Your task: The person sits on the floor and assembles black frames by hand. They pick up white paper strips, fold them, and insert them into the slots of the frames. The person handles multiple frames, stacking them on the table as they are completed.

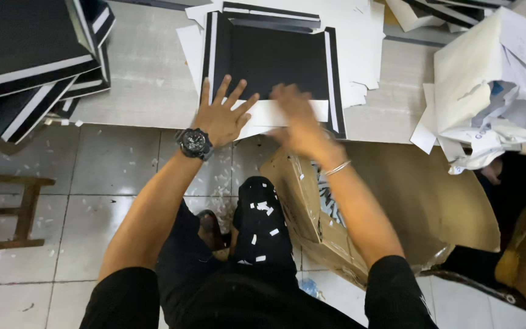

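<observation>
The grey, wood-grained counter [147,79] fills the upper part of the view. Below it lies the pale tiled floor [98,183], strewn with small white paper scraps. A stack of flat black boards with white edge stripes [28,55] lies at the counter's far left corner. A crumpled heap of white paper wrapping [494,91] lies at the right, and under the counter's edge stands an open brown cardboard carton [318,219].

In the middle of the counter lies the work in hand: a flat black cardboard sheet with white strips along its left and right edges [269,58], laid on loose white backing papers [360,36]. A white strip along the sheet's near edge [263,113] lies right under both hands. The two side strips look already laid down. The near strip seems to be the one being pressed on now, and the far edge shows only folded black flaps. By that reading, the work is past the middle but not finished.

The left hand [220,116], a black wristwatch [193,142] on its wrist, lies flat with fingers spread, palm down on the near-left corner of the sheet and touching the white strip. It grasps nothing. The right hand [299,122], with a thin silver bangle [336,167] on its wrist, is blurred. It rests on the strip just to the right of the left hand, and I cannot tell whether its fingers pinch anything or merely press.
</observation>
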